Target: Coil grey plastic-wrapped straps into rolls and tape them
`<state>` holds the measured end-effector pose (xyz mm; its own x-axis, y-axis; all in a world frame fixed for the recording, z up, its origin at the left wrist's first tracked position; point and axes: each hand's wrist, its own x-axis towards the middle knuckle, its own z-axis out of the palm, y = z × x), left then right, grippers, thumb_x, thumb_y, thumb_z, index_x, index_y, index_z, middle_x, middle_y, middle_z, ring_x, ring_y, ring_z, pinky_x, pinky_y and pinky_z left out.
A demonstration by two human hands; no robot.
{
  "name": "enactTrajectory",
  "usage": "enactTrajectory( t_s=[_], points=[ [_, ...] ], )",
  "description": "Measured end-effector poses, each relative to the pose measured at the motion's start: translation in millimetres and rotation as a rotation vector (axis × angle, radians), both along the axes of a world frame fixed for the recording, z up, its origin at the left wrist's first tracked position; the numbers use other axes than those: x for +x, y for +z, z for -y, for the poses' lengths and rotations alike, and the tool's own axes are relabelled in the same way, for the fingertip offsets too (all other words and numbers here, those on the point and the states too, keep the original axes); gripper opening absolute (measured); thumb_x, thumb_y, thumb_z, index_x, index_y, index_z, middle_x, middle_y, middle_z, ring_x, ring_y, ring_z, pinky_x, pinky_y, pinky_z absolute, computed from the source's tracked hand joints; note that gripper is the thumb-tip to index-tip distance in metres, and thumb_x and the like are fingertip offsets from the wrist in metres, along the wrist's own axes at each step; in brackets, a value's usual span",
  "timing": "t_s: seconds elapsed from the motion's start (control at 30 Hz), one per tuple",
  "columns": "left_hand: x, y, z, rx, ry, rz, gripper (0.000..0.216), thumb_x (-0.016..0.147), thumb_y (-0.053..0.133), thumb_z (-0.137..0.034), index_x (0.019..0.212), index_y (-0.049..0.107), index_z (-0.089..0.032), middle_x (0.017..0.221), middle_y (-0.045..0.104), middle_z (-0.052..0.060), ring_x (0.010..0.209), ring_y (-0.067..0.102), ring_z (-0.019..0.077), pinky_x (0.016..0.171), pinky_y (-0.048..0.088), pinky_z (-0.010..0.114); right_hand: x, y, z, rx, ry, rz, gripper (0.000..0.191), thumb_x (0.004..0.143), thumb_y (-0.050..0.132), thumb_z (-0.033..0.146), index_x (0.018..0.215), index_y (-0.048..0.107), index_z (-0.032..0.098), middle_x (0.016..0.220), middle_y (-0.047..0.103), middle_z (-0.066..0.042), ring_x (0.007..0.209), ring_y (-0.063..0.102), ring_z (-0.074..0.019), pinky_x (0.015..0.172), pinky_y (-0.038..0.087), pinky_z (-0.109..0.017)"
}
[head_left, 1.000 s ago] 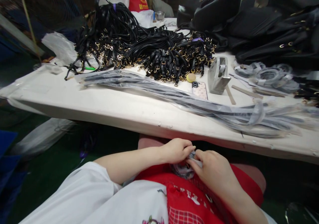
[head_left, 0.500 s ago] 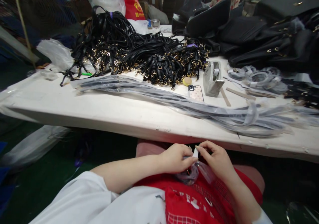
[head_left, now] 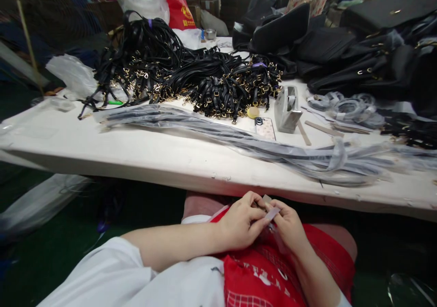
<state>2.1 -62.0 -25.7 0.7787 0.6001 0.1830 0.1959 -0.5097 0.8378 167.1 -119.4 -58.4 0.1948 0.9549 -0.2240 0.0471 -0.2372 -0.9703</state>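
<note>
Over my lap, my left hand (head_left: 241, 223) is closed with thumb and fingers pinched round a plastic-wrapped strap coil, now mostly hidden behind the fingers. A short whitish strip (head_left: 272, 213) slants between the two hands. Close beside it, my right hand (head_left: 289, 225) is closed too, its fingertips gripping the strip's end. A bit of clear plastic (head_left: 280, 243) hangs under the right palm. Just what lies inside both grips is partly covered.
Long plastic-wrapped straps (head_left: 239, 138) lie along the table (head_left: 143, 150). Behind them are black straps with gold buckles (head_left: 218, 93), a phone (head_left: 265, 128), a grey tape dispenser (head_left: 287, 109), wrapped coils (head_left: 351, 108) and black bags (head_left: 327, 47).
The left hand has turned over the coil, which showed below it before and is now mostly hidden. My right hand has come closer to the left. The upright strip now slants across between them.
</note>
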Motion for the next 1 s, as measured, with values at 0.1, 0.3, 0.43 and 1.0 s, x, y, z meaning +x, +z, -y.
enactTrajectory(
  t_s=[0.1,0.3,0.43,1.0],
  points=[
    [-0.7,-2.7,-4.9,-0.046,0.048,-0.068,0.028,0.092,0.052,-0.031,0.075,0.070,-0.017,0.101,0.057,0.008,0.105,0.053,0.0196,0.093,0.045,0.029,1.6,0.8,3.0,0.029,-0.002,0.069,0.030,0.082,0.063,0.045,0.071,0.064,0.017,0.067,0.060,0.000,0.066,0.050,-0.0151,0.060,0.039,-0.024],
    [8.4,-12.7,-18.7,-0.289,0.034,-0.153,0.027,0.090,0.053,-0.030,0.076,0.070,-0.015,0.075,0.062,0.002,0.076,0.057,0.0151,0.075,0.045,0.026,9.7,3.9,4.2,0.022,0.079,0.206,0.032,0.088,0.053,0.044,0.083,0.069,0.016,0.078,0.067,-0.004,0.075,0.059,-0.0215,0.070,0.046,-0.030],
    [10.4,-20.5,-14.9,-0.427,0.104,-0.107,0.022,0.088,0.055,-0.033,0.086,0.066,-0.014,0.083,0.065,0.002,0.077,0.058,0.0153,0.072,0.045,0.026,16.0,11.2,1.2,0.012,0.223,0.096,0.035,0.090,0.050,0.047,0.092,0.069,0.017,0.088,0.070,-0.007,0.086,0.061,-0.0238,0.081,0.047,-0.033],
    [2.9,-4.3,-4.6,-0.410,0.095,-0.121,0.030,0.085,0.057,-0.033,0.107,0.045,-0.016,0.089,0.063,0.004,0.081,0.059,0.0175,0.072,0.047,0.029,14.5,20.0,-6.8,-0.086,0.303,0.088,0.021,0.077,0.066,0.036,0.072,0.057,0.017,0.068,0.057,0.002,0.064,0.049,-0.0137,0.062,0.040,-0.026]
  ],
)
